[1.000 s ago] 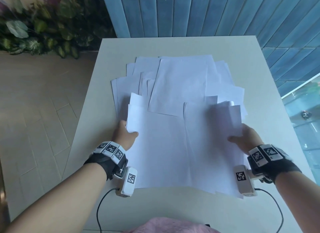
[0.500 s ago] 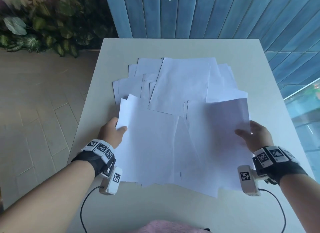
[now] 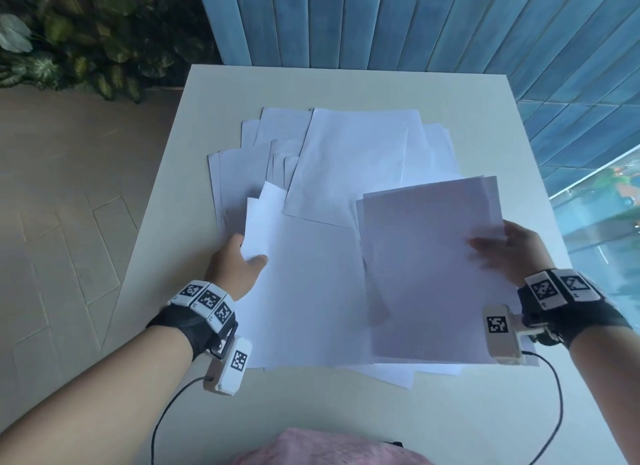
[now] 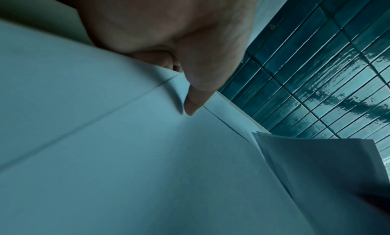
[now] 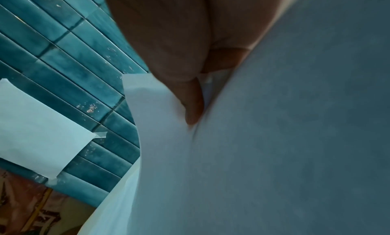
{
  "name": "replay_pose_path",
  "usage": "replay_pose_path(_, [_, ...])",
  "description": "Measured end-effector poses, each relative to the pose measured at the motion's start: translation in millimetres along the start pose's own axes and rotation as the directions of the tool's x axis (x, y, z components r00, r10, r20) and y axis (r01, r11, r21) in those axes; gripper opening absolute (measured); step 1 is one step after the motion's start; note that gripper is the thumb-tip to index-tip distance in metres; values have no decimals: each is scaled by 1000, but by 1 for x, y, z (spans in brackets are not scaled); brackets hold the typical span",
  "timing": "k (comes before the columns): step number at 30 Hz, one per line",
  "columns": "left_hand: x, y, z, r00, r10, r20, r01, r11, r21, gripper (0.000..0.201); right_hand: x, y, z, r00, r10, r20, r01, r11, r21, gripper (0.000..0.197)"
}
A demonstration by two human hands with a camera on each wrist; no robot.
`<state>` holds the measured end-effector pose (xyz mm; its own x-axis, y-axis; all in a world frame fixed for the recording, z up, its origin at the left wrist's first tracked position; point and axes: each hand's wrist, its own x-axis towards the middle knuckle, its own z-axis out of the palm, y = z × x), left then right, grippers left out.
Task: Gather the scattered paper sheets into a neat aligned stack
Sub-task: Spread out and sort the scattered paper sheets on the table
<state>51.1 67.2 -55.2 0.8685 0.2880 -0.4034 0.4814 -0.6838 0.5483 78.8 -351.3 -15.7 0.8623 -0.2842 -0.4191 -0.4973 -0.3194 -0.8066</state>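
Several white paper sheets lie fanned and overlapping across the middle of the pale table. My left hand pinches the left edge of the near-left sheets, thumb on top; the left wrist view shows the thumb pressed on the paper. My right hand grips the right edge of a small bundle of sheets, raised off the pile and tilted. In the right wrist view the thumb lies on that bundle. The fingers under the sheets are hidden.
A blue slatted wall stands behind the table and along the right. Leafy plants fill the far left above a tiled floor. A sheet taped to the wall shows in the right wrist view. Pink cloth sits at the near edge.
My right hand has lifted its bundle off the pile and tilted it up. My left hand keeps its pinch on the left sheets and has barely moved.
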Motion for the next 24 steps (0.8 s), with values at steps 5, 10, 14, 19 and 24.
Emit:
replay_pose_path(5, [-8,9,15,997,-68,-33,65,994,-89,26,8,15,9,999,36,-1,-36,999,-27,15])
replay_pose_path(10, [-3,6,7,988,-124,-89,113,986,-126,20,14,29,9,1000,-1,-24,-2,991,-133,13])
replay_pose_path(14, [-9,-4,5,989,-133,-67,120,978,-172,20,14,36,11,999,-3,-51,-7,981,-192,12])
replay_pose_path(19, [-13,-3,18,995,-100,-6,95,962,-257,24,9,28,24,994,-108,-13,97,932,-349,16])
replay_pose_path(24, [-9,-7,15,990,-142,-12,126,909,-396,27,10,28,31,996,-66,64,83,945,-316,26])
